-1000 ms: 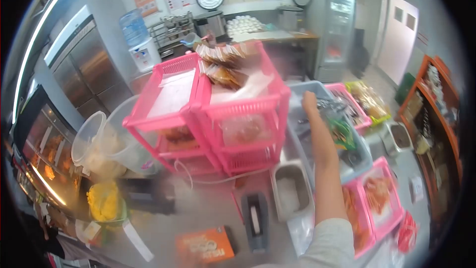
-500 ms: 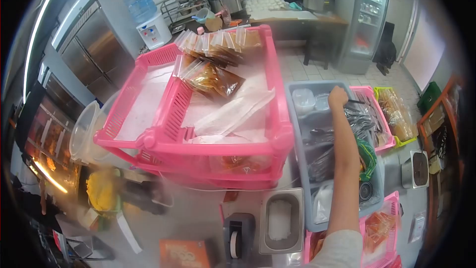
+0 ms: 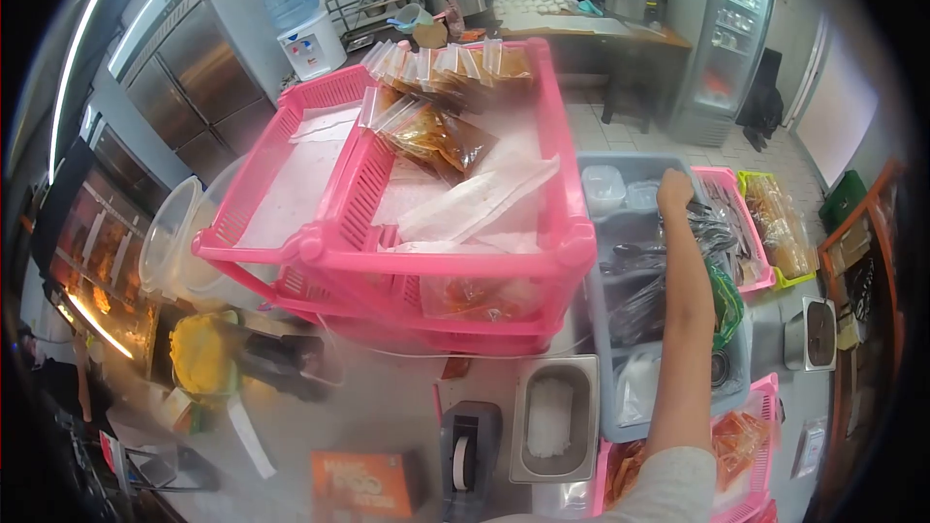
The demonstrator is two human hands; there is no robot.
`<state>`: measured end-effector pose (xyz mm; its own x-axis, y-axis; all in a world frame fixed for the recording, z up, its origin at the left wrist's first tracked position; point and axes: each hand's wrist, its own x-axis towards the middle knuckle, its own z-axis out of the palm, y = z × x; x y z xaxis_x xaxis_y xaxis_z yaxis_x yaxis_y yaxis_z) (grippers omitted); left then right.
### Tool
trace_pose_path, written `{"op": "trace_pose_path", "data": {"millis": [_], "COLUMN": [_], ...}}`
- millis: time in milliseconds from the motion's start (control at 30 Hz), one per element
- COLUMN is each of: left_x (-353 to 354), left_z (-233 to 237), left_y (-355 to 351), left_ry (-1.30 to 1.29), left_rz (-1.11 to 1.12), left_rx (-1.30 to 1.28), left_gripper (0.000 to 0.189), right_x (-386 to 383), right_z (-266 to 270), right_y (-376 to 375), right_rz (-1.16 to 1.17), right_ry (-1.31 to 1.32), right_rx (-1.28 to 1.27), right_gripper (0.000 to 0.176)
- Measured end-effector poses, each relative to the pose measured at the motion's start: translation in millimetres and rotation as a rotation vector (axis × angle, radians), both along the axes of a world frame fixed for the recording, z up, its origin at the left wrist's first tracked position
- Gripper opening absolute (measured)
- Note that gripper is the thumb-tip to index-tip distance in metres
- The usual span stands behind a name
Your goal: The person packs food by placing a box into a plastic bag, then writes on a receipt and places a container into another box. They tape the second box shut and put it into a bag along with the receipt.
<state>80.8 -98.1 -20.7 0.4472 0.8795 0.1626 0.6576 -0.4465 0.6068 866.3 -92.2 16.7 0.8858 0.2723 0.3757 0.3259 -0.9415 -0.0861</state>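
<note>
My right hand (image 3: 675,192) reaches over the far end of a blue-grey divided bin (image 3: 603,368), with its fingers curled downward. Black plastic cutlery in clear wrap (image 3: 712,230) lies right beside the fingers; what they hold, if anything, is hidden. Inside the bin are clear plastic tubs (image 3: 604,189), more wrapped black cutlery (image 3: 637,310), a green-printed packet (image 3: 727,305) and white items in clear plastic (image 3: 637,389). My forearm crosses above the bin's right side. My left hand is out of the frame.
A pink stacked basket (image 3: 441,266) with bagged brown sauce (image 3: 436,140) stands left of the bin. Nearer are a steel pan (image 3: 554,470), a tape dispenser (image 3: 470,460) and an orange box (image 3: 360,484). A dark-clothed person (image 3: 60,383) is at far left.
The view has shifted slightly, so most things sit a little further right. My right hand stays at the bin's far end; a dark piece beside its fingers shows less clearly now.
</note>
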Motion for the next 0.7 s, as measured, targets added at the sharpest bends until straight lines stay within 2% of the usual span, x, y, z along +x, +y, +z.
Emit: {"op": "trace_pose_path", "data": {"millis": [33,67,133,167,200,267,300,367,500,567,700], "left_x": [-3,0,-1,0,1,2,3,2,3,8,16], "left_z": [1,1,1,2,1,2,2,4,3,5,12], "left_y": [-1,-1,-2,-2,-3,-3,-3,-4,-7,-7,-9], "left_ry": [0.003,0.001,0.001,-0.004,-0.005,-0.008,-0.01,-0.01,-0.012,-0.019,-0.036], "left_rz": [0.005,0.011,0.016,0.021,0.021,0.026,0.028,0.034,0.055,0.061,0.086], "left_rx": [0.003,0.003,0.011,0.011,0.013,0.015,0.018,0.021,0.025,0.016,0.016], "left_gripper": [0.022,0.022,0.021,0.02,0.02,0.019,0.018,0.017,0.016,0.015,0.013], "right_x": [-1,0,-1,-8,-15,-25,-21,-7,-12,-14,11], "right_z": [-7,-14,-12,-9,-3,2,-1,-14,8,23,17], "right_y": [0,5,16,21,25,32,35,40,31,25,17], "right_rz": [0.14,0.145,0.33,0.318,0.319,0.269,0.274,0.118,0.051,0.006,0.034], "right_ry": [-0.158,-0.152,-0.06,0.12,0.121,0.317,0.321,0.332,0.352,0.466,0.617], "right_rx": [-0.1,-0.102,-0.108,-0.074,-0.077,-0.236,-0.233,-0.084,0.016,0.117,0.145], "right_gripper": [0.014,0.014,0.012,0.013,0.013,0.033,0.033,0.042,0.038,0.04,0.041]}}
